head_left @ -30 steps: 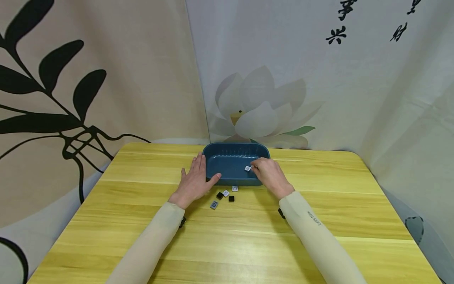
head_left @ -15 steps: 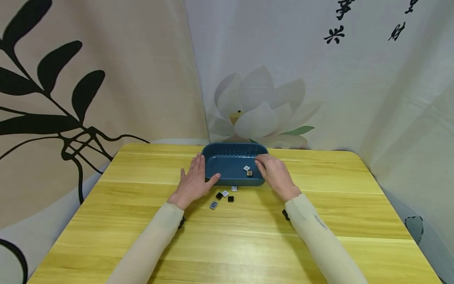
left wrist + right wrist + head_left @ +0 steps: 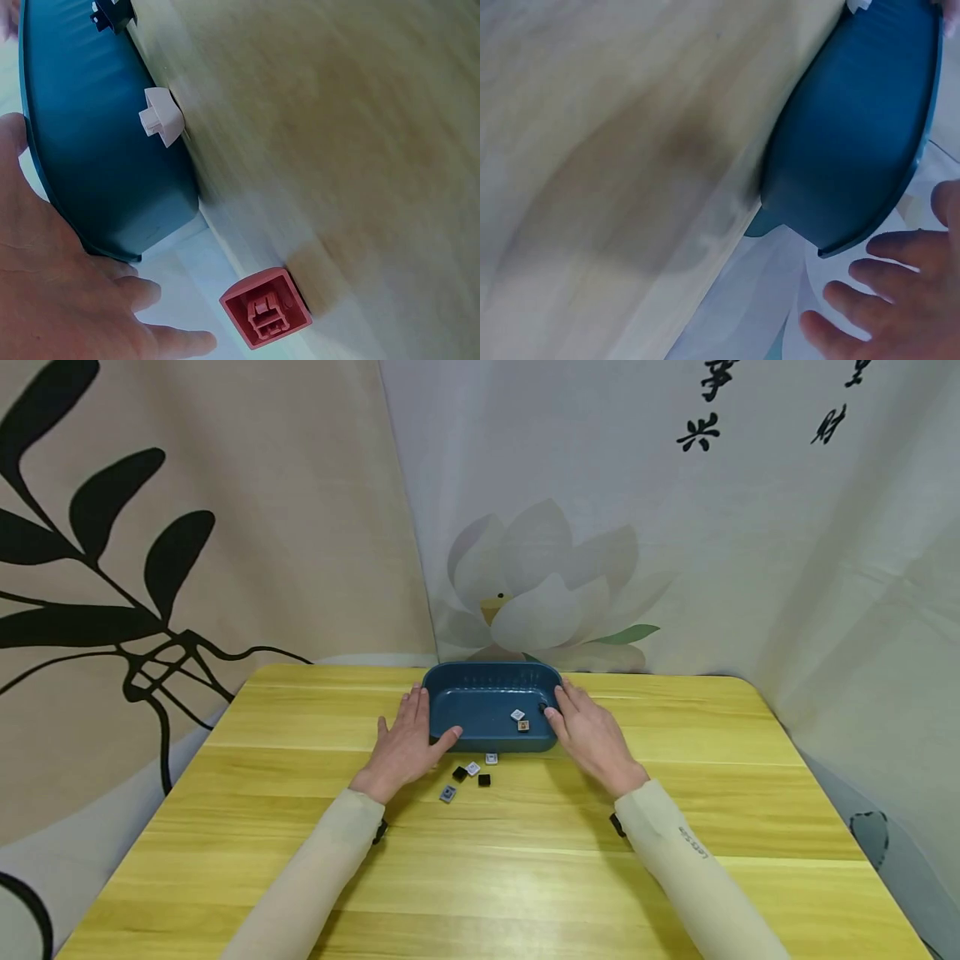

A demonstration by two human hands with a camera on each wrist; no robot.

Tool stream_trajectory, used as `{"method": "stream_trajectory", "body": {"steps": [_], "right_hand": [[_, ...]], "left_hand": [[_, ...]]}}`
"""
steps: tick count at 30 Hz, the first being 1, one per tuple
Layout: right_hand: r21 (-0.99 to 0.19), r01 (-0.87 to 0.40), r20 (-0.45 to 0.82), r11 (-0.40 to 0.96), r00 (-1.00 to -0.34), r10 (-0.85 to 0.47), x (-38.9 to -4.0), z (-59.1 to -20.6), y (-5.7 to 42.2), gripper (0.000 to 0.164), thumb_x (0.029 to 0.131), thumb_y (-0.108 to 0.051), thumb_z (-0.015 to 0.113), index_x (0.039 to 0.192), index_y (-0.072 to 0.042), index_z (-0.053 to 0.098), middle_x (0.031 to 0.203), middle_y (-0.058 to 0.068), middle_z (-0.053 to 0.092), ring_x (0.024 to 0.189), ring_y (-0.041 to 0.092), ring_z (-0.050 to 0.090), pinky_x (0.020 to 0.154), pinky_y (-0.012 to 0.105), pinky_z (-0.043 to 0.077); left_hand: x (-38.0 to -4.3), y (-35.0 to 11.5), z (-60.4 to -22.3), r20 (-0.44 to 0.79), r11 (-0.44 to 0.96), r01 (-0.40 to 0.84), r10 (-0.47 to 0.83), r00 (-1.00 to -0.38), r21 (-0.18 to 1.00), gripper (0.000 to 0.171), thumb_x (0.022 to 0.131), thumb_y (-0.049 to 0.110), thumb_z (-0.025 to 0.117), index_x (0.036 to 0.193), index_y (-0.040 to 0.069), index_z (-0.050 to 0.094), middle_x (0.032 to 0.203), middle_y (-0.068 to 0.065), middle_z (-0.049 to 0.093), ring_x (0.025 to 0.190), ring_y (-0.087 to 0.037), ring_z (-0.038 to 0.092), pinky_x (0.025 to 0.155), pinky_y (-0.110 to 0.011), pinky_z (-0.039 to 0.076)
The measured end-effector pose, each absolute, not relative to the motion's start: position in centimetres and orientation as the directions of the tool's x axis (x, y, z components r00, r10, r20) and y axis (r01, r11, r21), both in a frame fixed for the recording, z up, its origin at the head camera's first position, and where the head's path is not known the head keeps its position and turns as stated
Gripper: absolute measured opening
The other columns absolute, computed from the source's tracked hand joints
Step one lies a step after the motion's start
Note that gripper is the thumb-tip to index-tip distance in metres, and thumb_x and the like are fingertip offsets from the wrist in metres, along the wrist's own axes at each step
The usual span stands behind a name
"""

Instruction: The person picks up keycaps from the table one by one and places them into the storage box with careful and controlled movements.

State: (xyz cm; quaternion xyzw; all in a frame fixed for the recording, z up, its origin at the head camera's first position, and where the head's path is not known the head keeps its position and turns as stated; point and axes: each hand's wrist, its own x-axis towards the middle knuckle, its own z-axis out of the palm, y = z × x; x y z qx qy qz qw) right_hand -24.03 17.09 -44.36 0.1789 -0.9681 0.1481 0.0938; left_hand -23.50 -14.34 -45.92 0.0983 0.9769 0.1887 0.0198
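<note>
A blue rectangular tray point(image 3: 480, 746) stands near the table's far edge. My left hand point(image 3: 397, 745) rests along its left side, fingers straight, thumb over the front rim. At the right end my right hand point(image 3: 596, 735) lies with relaxed, extended fingers against the rim. Inside the tray are a white keycap point(image 3: 517, 715), a tan keycap point(image 3: 522, 726) and a dark keycap point(image 3: 542, 707) beside the right thumb. In front lie several more keycaps, among them a grey keycap point(image 3: 447, 793) and a black keycap point(image 3: 484, 781). The left wrist view shows a reddish keycap point(image 3: 266, 307), hollow underside exposed.
The wooden table point(image 3: 495, 877) extends toward me and to both sides of the tray. Behind it hangs a printed cloth point(image 3: 337, 510) with dark leaves and a pale lotus.
My right hand has drawn back from inside the tray to its right rim, and its fingers have straightened. Tan and dark keycaps now show in the tray. The left hand stays put.
</note>
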Motion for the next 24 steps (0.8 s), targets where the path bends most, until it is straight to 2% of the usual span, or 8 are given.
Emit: {"method": "stream_trajectory", "body": {"steps": [8,15,24], "right_hand": [[-0.25,-0.337,0.061,0.908,-0.941,-0.333,-23.9,-44.8,16.9,0.068,0.113,-0.045,0.033,0.161,0.003,0.028,0.17,0.02,0.017,0.154,0.041,0.024,0.119,0.063,0.028],[-0.244,-0.303,0.031,0.921,-0.952,-0.305,-23.8,-44.9,17.0,0.073,0.113,-0.049,0.03,0.161,0.004,0.023,0.17,0.02,0.013,0.155,0.041,0.019,0.119,0.064,0.025],[-0.252,-0.304,0.015,0.919,-0.95,-0.31,-23.8,-45.1,16.9,0.076,0.112,-0.052,0.026,0.162,0.005,0.019,0.171,0.02,0.01,0.156,0.04,0.015,0.12,0.065,0.022]], "left_hand": [[-23.5,-14.8,-45.8,0.005,0.9,0.189,0.204,-0.979,0.394,0.106,0.099,0.078,0.033,0.165,0.001,0.006,0.173,-0.015,0.0,0.158,-0.039,0.004,0.117,-0.075,0.007],[-23.6,-16.1,-45.6,0.031,0.903,0.175,0.177,-0.984,0.393,0.105,0.098,0.08,0.029,0.166,0.002,0.009,0.172,-0.019,0.007,0.156,-0.046,0.009,0.116,-0.076,0.01],[-22.9,-19.6,-44.8,0.009,0.916,0.136,0.143,-0.99,0.378,0.101,0.1,0.077,0.032,0.166,0.003,0.011,0.171,-0.021,0.013,0.155,-0.049,0.01,0.115,-0.077,0.01]]}}
